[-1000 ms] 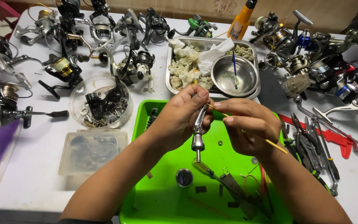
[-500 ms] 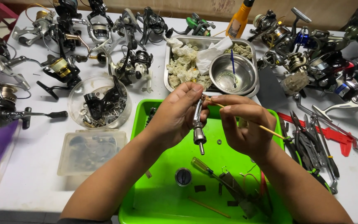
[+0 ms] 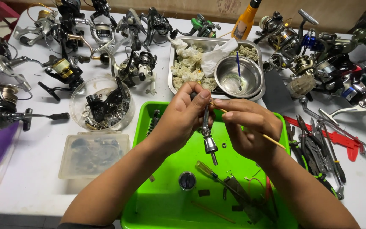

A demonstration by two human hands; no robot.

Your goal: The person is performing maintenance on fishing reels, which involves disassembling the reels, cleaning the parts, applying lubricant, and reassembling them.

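Loose small parts and a yellow-handled screwdriver lie in the bright green plastic tray, where a dropped piece could be lost. Above it, the slim steel reel shaft is pinched upright by the left hand; a thin wooden stick, gripped by the right hand, could slip. Beyond, a steel bowl is seen on the bench.

- one green tray
- one steel bowl
- one orange bottle
- two clear plastic containers, one round, one rectangular
- two hands

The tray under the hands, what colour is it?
Bright green tray, plain, no pattern; the head view shows it.
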